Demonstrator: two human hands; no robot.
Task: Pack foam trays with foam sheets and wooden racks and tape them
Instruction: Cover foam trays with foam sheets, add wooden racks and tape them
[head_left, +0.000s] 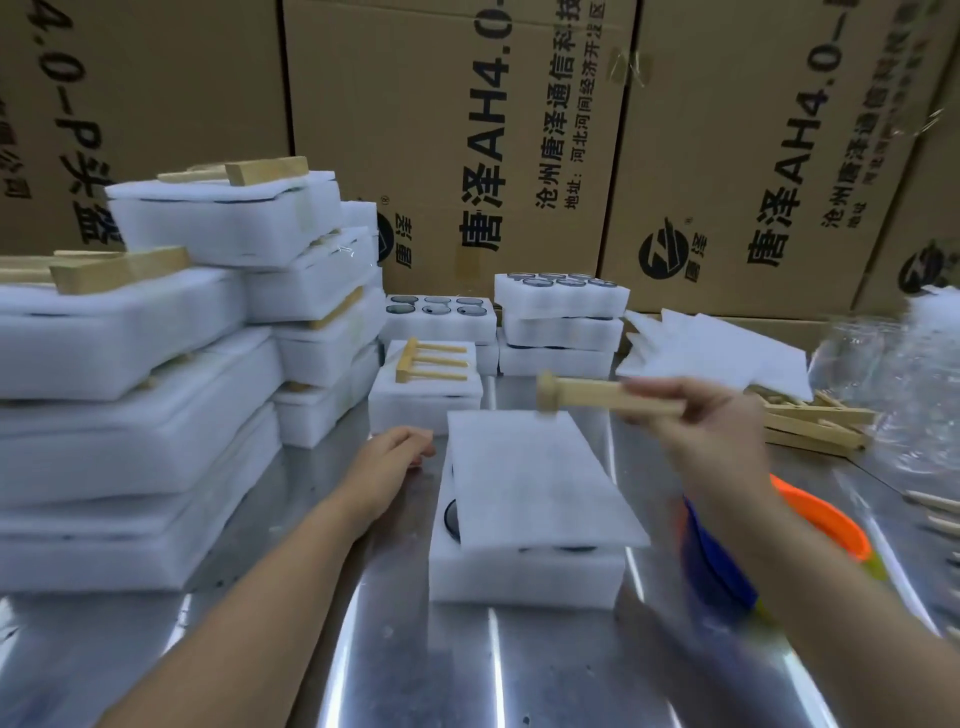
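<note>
A white foam tray (524, 577) lies on the metal table before me, with a thin foam sheet (535, 483) laid askew over it; dark round items show at its left edge. My right hand (711, 421) grips a wooden rack (597, 392) and holds it in the air above the far right corner of the tray. My left hand (389, 457) rests on the table just left of the tray, fingers loosely curled, holding nothing. A second tray (426, 400) behind it carries a sheet and a wooden rack (431, 359) on top.
Tall stacks of packed foam trays (156, 395) fill the left. Uncovered trays (561, 296) stand at the back by cardboard boxes (467, 130). Loose foam sheets (722, 348) and wooden racks (815, 426) lie at right, with a blue and orange tape dispenser (810, 519) under my right arm.
</note>
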